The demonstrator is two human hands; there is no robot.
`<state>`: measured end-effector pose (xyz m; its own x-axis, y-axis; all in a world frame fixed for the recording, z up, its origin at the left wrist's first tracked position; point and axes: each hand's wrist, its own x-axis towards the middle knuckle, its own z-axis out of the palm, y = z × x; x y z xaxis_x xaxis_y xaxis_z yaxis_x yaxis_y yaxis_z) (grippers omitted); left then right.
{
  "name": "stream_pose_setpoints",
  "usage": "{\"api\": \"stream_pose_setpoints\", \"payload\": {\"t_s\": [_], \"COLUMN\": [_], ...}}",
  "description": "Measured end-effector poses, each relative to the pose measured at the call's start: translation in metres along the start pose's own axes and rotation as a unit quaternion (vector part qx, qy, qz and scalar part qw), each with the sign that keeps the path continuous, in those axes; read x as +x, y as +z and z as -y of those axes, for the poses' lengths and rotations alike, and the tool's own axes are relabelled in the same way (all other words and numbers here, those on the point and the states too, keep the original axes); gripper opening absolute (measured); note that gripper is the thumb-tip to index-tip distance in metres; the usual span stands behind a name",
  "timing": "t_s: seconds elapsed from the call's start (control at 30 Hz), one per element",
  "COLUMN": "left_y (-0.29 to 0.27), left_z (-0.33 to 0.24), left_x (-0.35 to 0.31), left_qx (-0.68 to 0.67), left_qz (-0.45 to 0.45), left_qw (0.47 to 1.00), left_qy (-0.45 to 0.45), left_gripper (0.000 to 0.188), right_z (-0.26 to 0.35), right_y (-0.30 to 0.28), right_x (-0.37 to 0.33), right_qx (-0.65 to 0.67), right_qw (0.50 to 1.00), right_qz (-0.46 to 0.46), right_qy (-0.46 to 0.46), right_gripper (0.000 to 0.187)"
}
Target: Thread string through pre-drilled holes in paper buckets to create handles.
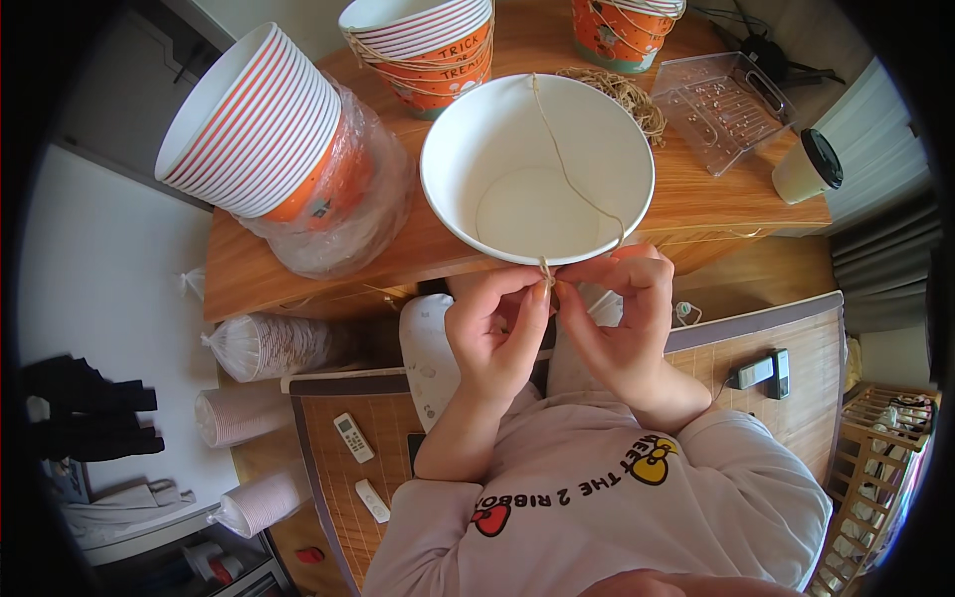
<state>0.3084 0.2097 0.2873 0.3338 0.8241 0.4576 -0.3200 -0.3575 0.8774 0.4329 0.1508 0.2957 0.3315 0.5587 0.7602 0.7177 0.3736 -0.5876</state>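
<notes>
A white-lined paper bucket (527, 189) stands at the table's front edge with its open mouth toward me. A thin twine cord (557, 151) runs through its inside from the far rim to the near right rim. At the near rim a small twine knot or loop (546, 271) sits between my two hands. My left hand (494, 333) pinches the twine with thumb and forefinger. From the other side my right hand (632, 323) pinches it too, fingertips close to the left ones. The fingers partly hide the twine ends.
Nested buckets (259, 129) in clear plastic stand at left. Orange bucket stacks (428, 85) wound with twine are behind, another (622, 40) farther right. Beside them lie a twine heap (622, 99), a clear tray (726, 114) with small pieces, and a lidded cup (808, 167).
</notes>
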Motion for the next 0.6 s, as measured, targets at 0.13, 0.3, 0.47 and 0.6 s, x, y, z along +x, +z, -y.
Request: {"api": "stream_pose_setpoints", "payload": {"t_s": [0.13,0.3,0.47,0.6], "left_y": [0.003,-0.001,-0.003,-0.001], "left_z": [-0.005,0.008,0.006,-0.004], "left_x": [-0.001,-0.001,0.001,0.007], "left_qx": [0.027,0.043,0.063,0.0], "left_qz": [-0.003,-0.013,0.005,-0.009], "left_qw": [0.999,0.999,0.998,1.0], "left_qy": [-0.017,0.019,0.03,0.019], "left_gripper": [0.009,0.011,0.01,0.01], "right_z": [-0.001,0.0,0.002,0.001], "right_y": [0.0,0.0,-0.003,-0.004], "right_x": [0.0,-0.001,0.001,-0.003], "right_qx": [-0.003,-0.031,-0.031,0.019], "right_qw": [1.0,0.999,0.999,0.999], "right_qz": [-0.005,-0.009,0.009,0.023], "right_qy": [-0.002,0.001,-0.001,0.026], "right_gripper": [0.041,0.039,0.039,0.039]}}
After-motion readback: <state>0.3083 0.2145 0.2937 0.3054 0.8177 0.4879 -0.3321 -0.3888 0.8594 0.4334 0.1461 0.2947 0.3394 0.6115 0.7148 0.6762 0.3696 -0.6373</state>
